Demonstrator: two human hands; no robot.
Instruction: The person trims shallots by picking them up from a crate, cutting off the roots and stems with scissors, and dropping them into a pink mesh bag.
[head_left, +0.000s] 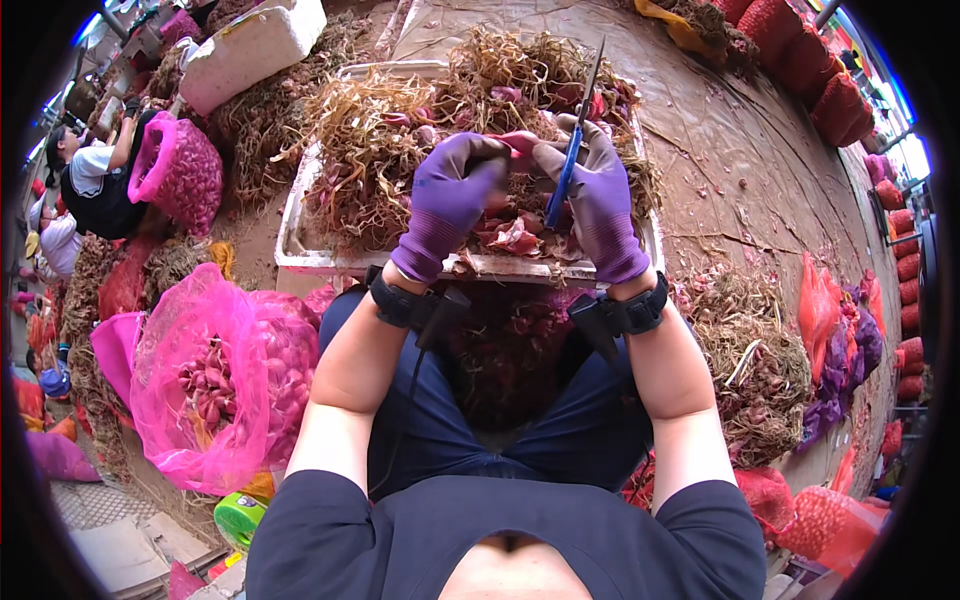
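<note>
Both my hands wear purple gloves with dark palms and work above a white foam tray (pixel 290 235) heaped with dried shallots. In my left hand (pixel 450 190) the fingers close on one end of a reddish-pink shallot (pixel 517 141); its thumb is smeared by motion. My right hand (pixel 597 190) grips a knife (pixel 566 175) with a blue handle, its narrow blade pointing up and away from me. The right fingertips meet the shallot's other end. Straw-like dry stalks (pixel 365 120) and loose red skins (pixel 512 236) lie under and around my hands.
At my left stands a pink mesh bag (pixel 160 400) of shallots. Piled stalks (pixel 750 370) lie at my right beside red and purple net bags (pixel 840 370). Further left, a person (pixel 95 175) handles another pink bag (pixel 185 175). Full red sacks (pixel 800 60) line the far right.
</note>
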